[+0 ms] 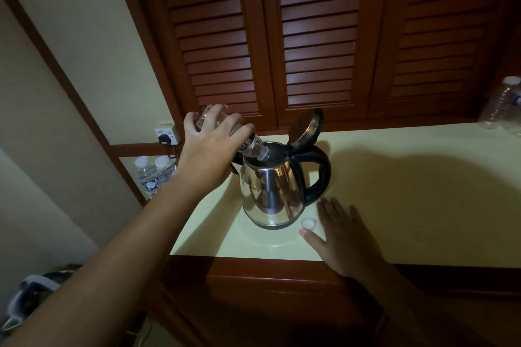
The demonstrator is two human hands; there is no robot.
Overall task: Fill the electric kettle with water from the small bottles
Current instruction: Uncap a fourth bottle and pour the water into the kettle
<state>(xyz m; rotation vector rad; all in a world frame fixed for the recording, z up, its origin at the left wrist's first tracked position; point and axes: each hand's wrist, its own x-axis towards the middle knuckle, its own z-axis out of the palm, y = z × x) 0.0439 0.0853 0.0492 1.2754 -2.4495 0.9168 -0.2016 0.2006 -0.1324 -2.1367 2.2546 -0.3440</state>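
A steel electric kettle (270,189) with a black handle stands on the pale countertop (408,205), its lid (306,127) tipped up and open. My left hand (210,146) grips a small clear water bottle (255,149), tilted neck-down into the kettle's mouth. Its base pokes out above my fingers. My right hand (342,236) lies flat on the counter just right of the kettle, fingers spread, holding nothing. A white bottle cap (308,223) rests on the counter between my right thumb and the kettle's base.
Several small capped bottles (153,172) stand on a lower shelf at the left, under a wall socket with a plug (167,136). Another clear bottle (504,104) stands at the counter's far right. Brown louvred doors (318,36) rise behind the counter.
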